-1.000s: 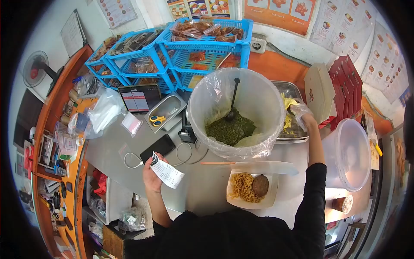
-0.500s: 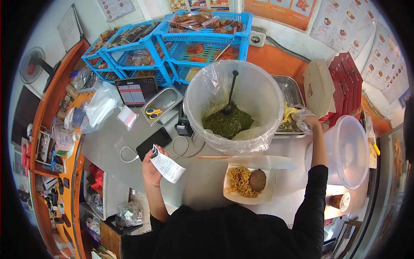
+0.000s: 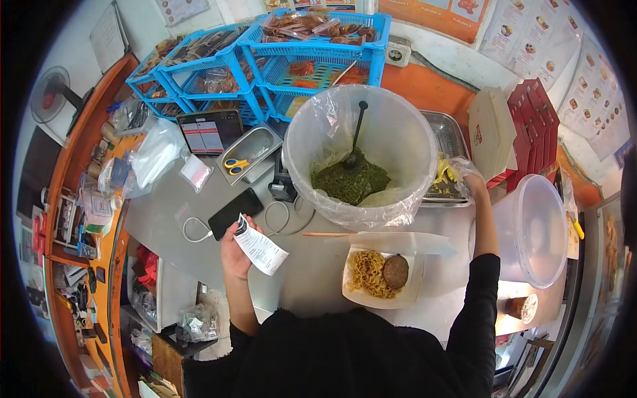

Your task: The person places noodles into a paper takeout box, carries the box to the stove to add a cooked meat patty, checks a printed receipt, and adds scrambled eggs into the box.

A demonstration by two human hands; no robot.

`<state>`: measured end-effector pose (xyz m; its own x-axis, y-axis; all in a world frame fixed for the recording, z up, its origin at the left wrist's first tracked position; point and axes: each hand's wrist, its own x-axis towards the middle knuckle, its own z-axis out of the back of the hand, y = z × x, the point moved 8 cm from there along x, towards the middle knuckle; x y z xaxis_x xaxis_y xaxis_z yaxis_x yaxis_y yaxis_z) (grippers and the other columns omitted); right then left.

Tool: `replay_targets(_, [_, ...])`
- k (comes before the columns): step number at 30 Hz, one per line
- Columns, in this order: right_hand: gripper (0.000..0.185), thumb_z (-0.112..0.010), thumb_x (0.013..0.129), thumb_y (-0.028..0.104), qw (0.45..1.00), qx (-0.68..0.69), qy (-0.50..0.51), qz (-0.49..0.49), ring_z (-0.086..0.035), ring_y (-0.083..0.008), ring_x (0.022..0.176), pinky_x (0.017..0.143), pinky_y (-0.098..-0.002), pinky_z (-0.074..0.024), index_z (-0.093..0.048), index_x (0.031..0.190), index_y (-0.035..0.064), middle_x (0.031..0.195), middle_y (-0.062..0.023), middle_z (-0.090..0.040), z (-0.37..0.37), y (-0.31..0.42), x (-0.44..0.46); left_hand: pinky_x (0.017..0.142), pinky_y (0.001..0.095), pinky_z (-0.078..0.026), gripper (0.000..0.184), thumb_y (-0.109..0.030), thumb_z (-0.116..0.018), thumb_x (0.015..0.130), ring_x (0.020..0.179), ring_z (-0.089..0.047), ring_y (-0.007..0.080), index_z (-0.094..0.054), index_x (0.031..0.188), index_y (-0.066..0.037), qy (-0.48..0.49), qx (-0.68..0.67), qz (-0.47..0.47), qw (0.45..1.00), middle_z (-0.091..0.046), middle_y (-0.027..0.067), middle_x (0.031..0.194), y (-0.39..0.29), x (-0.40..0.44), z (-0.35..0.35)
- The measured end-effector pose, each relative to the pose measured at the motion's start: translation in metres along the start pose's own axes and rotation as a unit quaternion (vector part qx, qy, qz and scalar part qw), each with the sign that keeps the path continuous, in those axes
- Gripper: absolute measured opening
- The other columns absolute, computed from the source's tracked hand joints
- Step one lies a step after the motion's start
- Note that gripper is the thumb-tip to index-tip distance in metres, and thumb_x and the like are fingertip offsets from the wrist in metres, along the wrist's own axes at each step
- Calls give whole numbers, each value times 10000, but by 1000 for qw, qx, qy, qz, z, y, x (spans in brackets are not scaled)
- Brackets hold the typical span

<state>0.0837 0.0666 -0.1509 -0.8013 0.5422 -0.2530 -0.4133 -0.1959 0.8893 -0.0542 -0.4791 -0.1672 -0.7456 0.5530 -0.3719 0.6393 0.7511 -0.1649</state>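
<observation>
My left hand (image 3: pixel 237 249) is closed on a printed paper receipt (image 3: pixel 260 249), just below a black phone (image 3: pixel 235 213). My right hand (image 3: pixel 470 179), in a clear plastic glove, reaches into a metal tray (image 3: pixel 446 127) and closes on yellow shredded food (image 3: pixel 442 171); its fingertips are partly hidden by the glove. Between my arms stands an opened paper box (image 3: pixel 411 292) with noodles (image 3: pixel 371 273) and a round brown patty (image 3: pixel 395 272) side by side. Behind it, a large plastic-lined tub (image 3: pixel 401 132) contains chopped greens (image 3: pixel 352 185) and a black ladle (image 3: pixel 358 132).
Blue baskets (image 3: pixel 315 48) of packed food are stacked at the back. Yellow scissors (image 3: pixel 235 166) lie in a steel container (image 3: pixel 255 147) beside a tablet (image 3: pixel 209 134). An empty clear bucket (image 3: pixel 524 232), a drink cup (image 3: pixel 522 308) and folded red boxes (image 3: pixel 534 126) are on the right.
My right hand has shifted slightly within the tray, over the yellow food. The left hand, with the receipt, has moved very little, and the camera view has tilted slightly.
</observation>
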Motion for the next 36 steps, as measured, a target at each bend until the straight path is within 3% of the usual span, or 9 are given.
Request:
replay_targets(2, [383, -579, 735, 288, 1000, 5, 18, -7, -507, -166, 921, 803, -259, -388, -545, 1028, 43, 1013, -69, -552, 4, -10, 6, 820, 358, -406, 185, -104, -466, 776, 849, -554, 189, -532, 926, -16, -10, -9, 1, 1000, -579, 85, 875, -1, -1, 3])
replay_targets(5, [383, -550, 722, 308, 955, -271, -13, 123, -517, -220, 945, 811, -306, -393, -541, 1024, 72, 1033, -101, -549, 17, -11, 22, 820, 358, -407, 186, -106, -462, 778, 846, -554, 189, -530, 927, -17, -21, -8, -1, 1000, -579, 83, 872, -1, -4, 7])
replay_targets(8, [378, -533, 725, 323, 912, -390, -70, 105, -516, -245, 943, 804, -326, -395, -539, 1015, 81, 1032, -115, -544, 12, 9, 10, 816, 359, -410, 183, -107, -460, 779, 841, -555, 188, -530, 923, -19, -18, -2, 6, 1000, -579, 81, 869, 0, -3, 11])
replay_targets(16, [358, -514, 723, 331, 908, -396, -137, -4, -525, -267, 930, 795, -338, -405, -542, 1010, 118, 1025, -116, -548, 0, 34, -12, 815, 364, -411, 181, -110, -456, 783, 851, -555, 182, -534, 921, -22, -18, 2, 10, 1000, -580, 79, 870, 3, -3, 7])
replay_targets(26, [316, -461, 706, 160, 927, -358, -100, 55, -533, -256, 919, 790, -321, -413, -556, 1007, 140, 989, -101, -571, -19, 36, -7, 823, 364, -408, 184, -116, -448, 784, 849, -553, 195, -536, 911, -16, -20, -2, 26, 999, -580, 89, 870, 6, -2, 10])
replay_targets(29, [327, -459, 714, 155, 897, -419, -126, 62, -523, -271, 944, 785, -342, -417, -537, 1031, 150, 993, -113, -567, -24, 49, -17, 823, 364, -407, 183, -114, -447, 780, 848, -549, 204, -536, 905, -14, -14, 5, 32, 999, -578, 94, 867, 8, -3, 7])
replay_targets(32, [279, -499, 714, 235, 828, -539, -127, 86, -558, -297, 872, 725, -400, -447, -556, 976, 153, 966, -141, -554, -37, 57, -22, 822, 364, -407, 182, -114, -448, 777, 847, -545, 208, -535, 902, -15, -25, -15, 41, 999, -576, 95, 863, 10, -3, 9])
replay_targets(35, [224, -496, 725, 211, 804, -580, -125, 34, -579, -300, 795, 656, -382, -472, -560, 922, 125, 946, -140, -545, -46, 54, -20, 822, 363, -406, 181, -116, -452, 774, 842, -543, 212, -538, 899, -17, -35, 3, 28, 999, -577, 95, 856, 10, -2, 10])
replay_targets(36, [270, -496, 723, 207, 774, -619, -93, 92, -580, -314, 772, 659, -389, -470, -532, 952, 68, 888, -139, -569, -61, 65, -26, 822, 363, -406, 181, -116, -452, 774, 842, -543, 212, -538, 899, -17, -35, 3, 28, 999, -577, 95, 856, 11, -3, 9])
